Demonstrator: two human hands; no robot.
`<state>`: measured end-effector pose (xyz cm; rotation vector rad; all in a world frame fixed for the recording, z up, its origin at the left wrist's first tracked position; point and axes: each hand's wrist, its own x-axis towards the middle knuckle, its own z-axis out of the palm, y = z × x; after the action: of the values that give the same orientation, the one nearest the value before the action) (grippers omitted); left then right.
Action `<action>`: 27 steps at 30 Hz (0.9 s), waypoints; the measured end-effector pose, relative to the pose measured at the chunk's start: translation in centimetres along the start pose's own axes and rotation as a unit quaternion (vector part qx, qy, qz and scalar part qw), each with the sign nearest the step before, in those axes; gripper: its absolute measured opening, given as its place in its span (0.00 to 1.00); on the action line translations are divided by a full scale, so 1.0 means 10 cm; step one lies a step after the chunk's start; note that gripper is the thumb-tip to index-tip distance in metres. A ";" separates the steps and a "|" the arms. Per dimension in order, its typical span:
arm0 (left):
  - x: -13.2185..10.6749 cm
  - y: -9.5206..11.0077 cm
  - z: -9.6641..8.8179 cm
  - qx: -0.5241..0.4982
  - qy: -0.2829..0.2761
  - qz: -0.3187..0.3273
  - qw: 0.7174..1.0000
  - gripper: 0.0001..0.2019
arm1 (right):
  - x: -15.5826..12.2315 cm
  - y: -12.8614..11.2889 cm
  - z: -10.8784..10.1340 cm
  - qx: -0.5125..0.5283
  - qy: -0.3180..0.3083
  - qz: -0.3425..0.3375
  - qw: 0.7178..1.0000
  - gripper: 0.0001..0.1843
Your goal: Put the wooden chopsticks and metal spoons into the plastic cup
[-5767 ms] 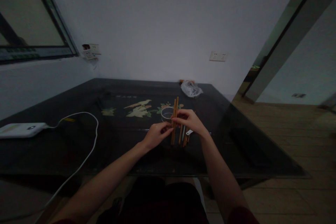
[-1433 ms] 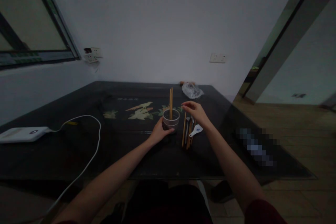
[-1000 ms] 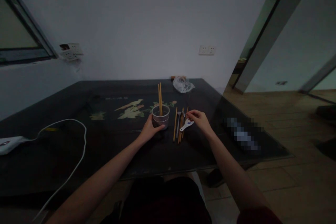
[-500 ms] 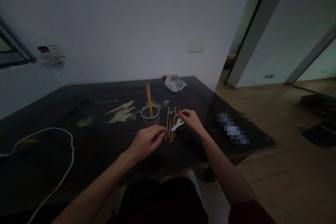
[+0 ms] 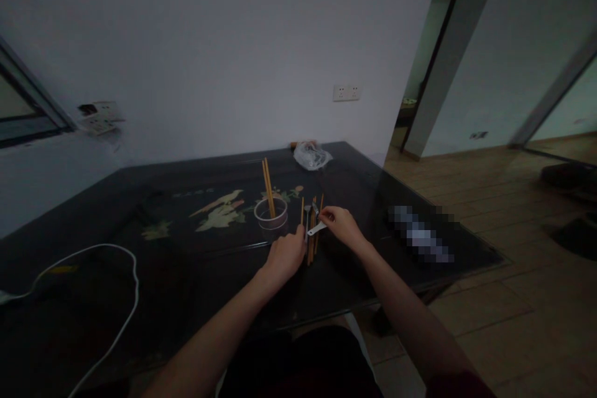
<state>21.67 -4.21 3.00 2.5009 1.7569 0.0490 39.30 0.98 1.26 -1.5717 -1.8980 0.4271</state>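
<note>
My right hand (image 5: 341, 226) pinches a white spoon (image 5: 316, 229) by its bowl end. The handle slants down to the left over several wooden chopsticks (image 5: 311, 254) that lie side by side on the table. My left hand (image 5: 285, 255) is closed at the left of this row, fingers on the leftmost chopstick (image 5: 302, 210), hiding its lower part. Between that chopstick and the others lies a metal spoon (image 5: 307, 212), partly covered. Behind my left hand a clear round container (image 5: 271, 222) holds a pair of upright, leaning chopsticks (image 5: 268, 186).
The dark table (image 5: 209, 286) bears a bird-and-flower picture (image 5: 221, 214). A crumpled clear plastic bag (image 5: 311, 157) lies at the back by the wall. A white cable (image 5: 135, 286) loops at the left. A pixelated object (image 5: 420, 234) lies on the right.
My left hand has moved right and closed on the leftmost chopstick. My right hand stays at the white spoon, which is turned slightly flatter. The view has shifted a little.
</note>
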 end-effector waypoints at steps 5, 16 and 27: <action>-0.06 -0.01 0.02 0.002 0.006 0.017 1.000 0.14 | -0.01 -0.03 0.05 -0.055 -0.018 0.000 0.998 0.11; -0.11 0.01 -0.09 -0.045 -0.003 0.074 0.996 0.14 | -0.01 -0.04 0.09 -0.134 -0.060 0.023 0.989 0.12; -0.05 -0.03 0.01 -0.005 0.010 -0.012 1.000 0.14 | -0.07 -0.11 0.05 -0.170 -0.057 0.068 0.981 0.11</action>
<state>21.26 -4.61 2.84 2.4795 1.7896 0.0823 38.27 0.16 1.38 -1.9433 -2.0397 0.2642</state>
